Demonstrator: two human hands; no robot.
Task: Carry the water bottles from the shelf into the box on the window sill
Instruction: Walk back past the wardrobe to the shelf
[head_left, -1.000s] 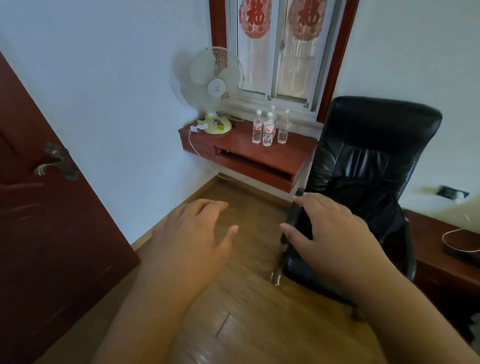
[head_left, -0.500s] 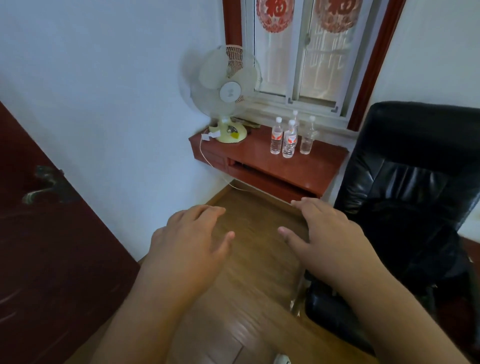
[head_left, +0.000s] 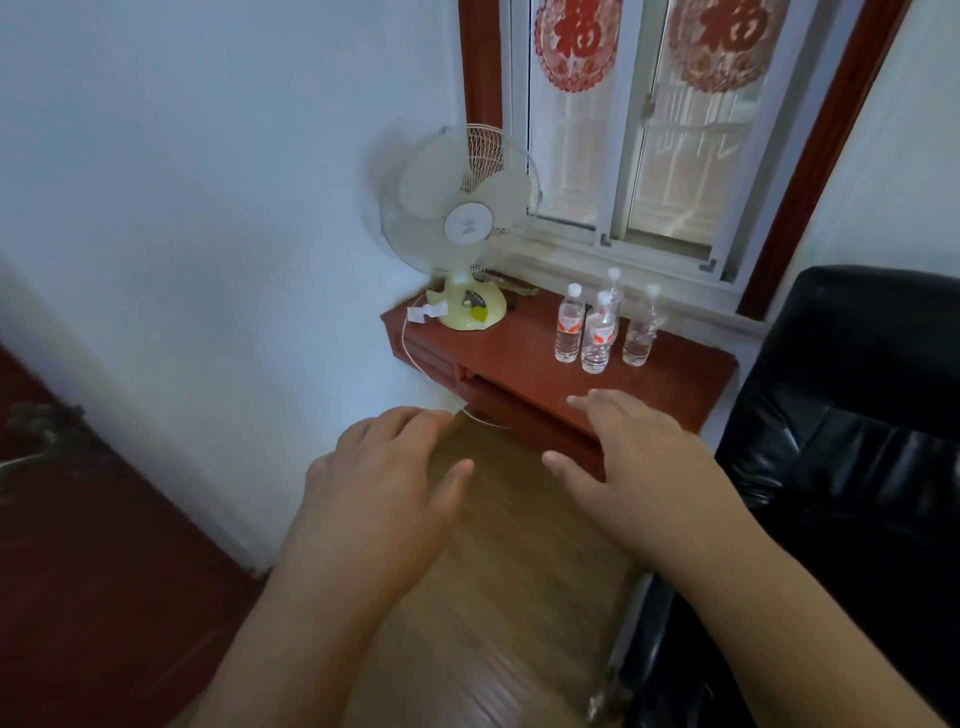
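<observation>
Several clear water bottles (head_left: 597, 332) with white caps and red labels stand together on a red-brown wall shelf (head_left: 519, 358) under the window. My left hand (head_left: 384, 483) and my right hand (head_left: 634, 467) are held out in front of me, palms down, fingers loosely spread, holding nothing. Both hands are short of the shelf; the right hand's fingertips overlap the shelf's front edge in the view. The pale window sill (head_left: 649, 280) runs behind the bottles. No box is in view.
A white table fan (head_left: 462, 228) with a yellowish base stands at the shelf's left end, its cord hanging down. A black leather office chair (head_left: 852, 441) fills the right side. A dark red door (head_left: 78, 561) is at the left. Wooden floor lies below my hands.
The view has closed in on the shelf and window; the bottles look larger and nearer. Both hands have stayed open in front of me. The chair has slid to the right of the view.
</observation>
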